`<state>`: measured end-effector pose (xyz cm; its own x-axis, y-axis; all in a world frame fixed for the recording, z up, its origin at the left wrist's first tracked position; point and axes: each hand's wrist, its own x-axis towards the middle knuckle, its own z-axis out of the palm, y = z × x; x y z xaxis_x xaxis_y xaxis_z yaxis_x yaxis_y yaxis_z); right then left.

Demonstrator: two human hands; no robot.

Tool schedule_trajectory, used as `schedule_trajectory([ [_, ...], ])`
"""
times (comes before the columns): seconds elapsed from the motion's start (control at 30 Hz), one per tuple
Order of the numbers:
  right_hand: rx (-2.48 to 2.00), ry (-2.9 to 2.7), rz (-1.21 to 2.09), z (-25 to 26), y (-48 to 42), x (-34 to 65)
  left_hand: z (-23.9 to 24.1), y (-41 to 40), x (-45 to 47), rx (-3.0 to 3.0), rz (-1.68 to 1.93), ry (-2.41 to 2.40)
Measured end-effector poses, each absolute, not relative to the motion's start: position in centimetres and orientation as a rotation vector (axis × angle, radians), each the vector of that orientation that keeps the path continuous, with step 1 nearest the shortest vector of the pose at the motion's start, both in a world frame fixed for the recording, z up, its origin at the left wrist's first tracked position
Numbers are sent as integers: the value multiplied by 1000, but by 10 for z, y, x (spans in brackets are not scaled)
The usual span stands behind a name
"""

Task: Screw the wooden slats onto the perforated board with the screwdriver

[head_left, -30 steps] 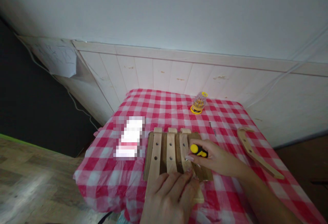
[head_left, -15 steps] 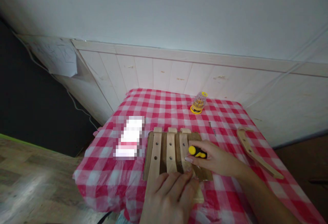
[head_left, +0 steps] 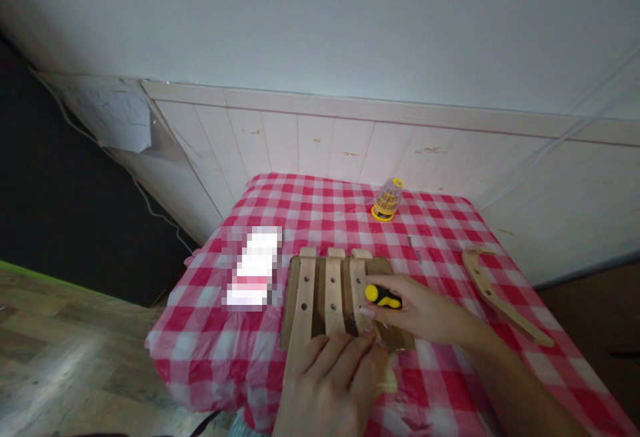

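Note:
My right hand [head_left: 420, 303] is closed around a yellow-and-black screwdriver [head_left: 384, 297], whose tip is hidden by the fingers, over the rightmost wooden slat [head_left: 359, 270]. Two more curved slats, a middle one [head_left: 333, 290] and a left one [head_left: 303, 320], lie parallel to it on a brown board [head_left: 320, 317]. Dark screw heads show in the slats. My left hand [head_left: 335, 377] bends over their near ends, its fingers gripping the rightmost slat close to the screwdriver.
A loose curved slat [head_left: 505, 303] with two holes lies on the right of the checked tablecloth [head_left: 440, 223]. Behind the board stand a clear bit case [head_left: 389, 200] with a yellow base and two small screws [head_left: 414, 250]. A blurred white item [head_left: 254, 267] lies to the left.
The screwdriver handle has shifted very slightly to the left in my right hand. My left hand stays on the slats, and the other things keep their places.

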<state>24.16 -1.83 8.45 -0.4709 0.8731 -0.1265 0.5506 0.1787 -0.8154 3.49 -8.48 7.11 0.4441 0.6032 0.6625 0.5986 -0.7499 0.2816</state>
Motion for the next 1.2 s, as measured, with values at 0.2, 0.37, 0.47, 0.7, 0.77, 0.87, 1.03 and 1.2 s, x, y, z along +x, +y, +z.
schedule_trajectory([
  [0.2, -1324, -2111, 1195, 83, -17, 242, 70, -85, 36, 2670, 1227, 1103],
  [0.37, -1330, -2058, 1229, 82, -17, 242, 64, -86, 33, 2674, 1147, 1100],
  [0.47, -1338, -2034, 1246, 82, -17, 243, 62, -86, 32, 2697, 1124, 1091],
  [0.7, -1337, -2106, 1230, 85, -16, 243, 67, -85, 36, 2662, 1209, 1088],
  [0.77, -1322, -2137, 1221, 87, -16, 242, 69, -84, 37, 2655, 1228, 1100],
  [0.87, -1271, -2131, 1242, 89, -17, 241, 71, -83, 37, 2663, 1241, 1114],
  [1.03, -1295, -2103, 1280, 91, -18, 239, 73, -84, 37, 2665, 1226, 1118],
  [1.2, -1344, -2059, 1283, 88, -18, 239, 72, -86, 36, 2661, 1170, 1119],
])
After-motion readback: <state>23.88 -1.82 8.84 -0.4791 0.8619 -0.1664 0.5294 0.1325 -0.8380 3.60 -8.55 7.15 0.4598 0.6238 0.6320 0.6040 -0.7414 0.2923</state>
